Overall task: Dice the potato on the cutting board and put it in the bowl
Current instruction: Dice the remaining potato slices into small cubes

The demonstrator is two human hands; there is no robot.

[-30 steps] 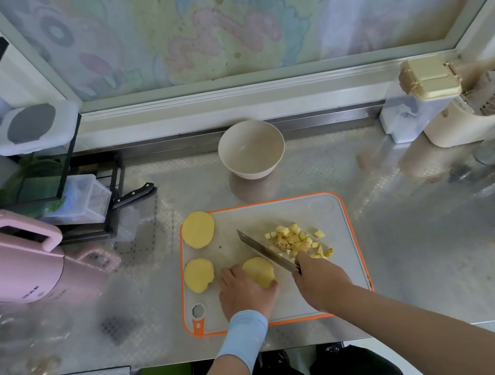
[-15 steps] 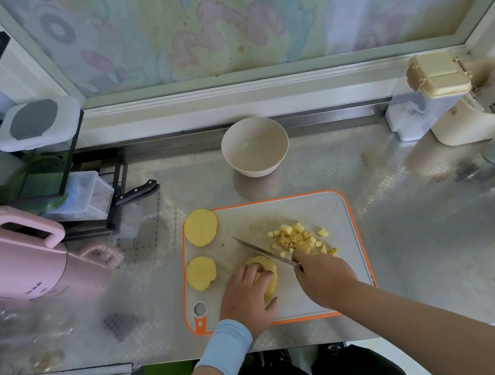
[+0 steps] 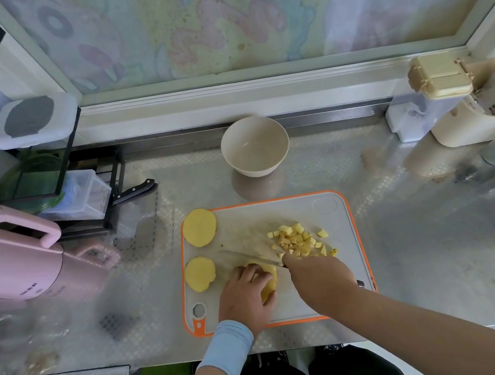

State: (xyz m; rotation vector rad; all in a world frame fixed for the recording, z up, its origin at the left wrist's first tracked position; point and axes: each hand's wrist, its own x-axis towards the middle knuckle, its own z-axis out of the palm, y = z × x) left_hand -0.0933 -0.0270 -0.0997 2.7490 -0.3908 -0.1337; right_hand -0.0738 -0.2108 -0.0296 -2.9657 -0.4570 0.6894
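On the cutting board [image 3: 347,272] near six o'clock, the left hand [image 3: 246,298] curls over a potato piece [image 3: 270,282], pinning it; the right hand [image 3: 321,276] grips a knife [image 3: 248,258], blade across it. Loose cubes [image 3: 298,241] lie toward two o'clock, the bowl [image 3: 254,146] beyond twelve.

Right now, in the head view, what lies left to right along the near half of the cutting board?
The lower potato slice → left hand, holding the potato piece → right hand, gripping the knife. The diced pile is left out: it overlaps the right hand.
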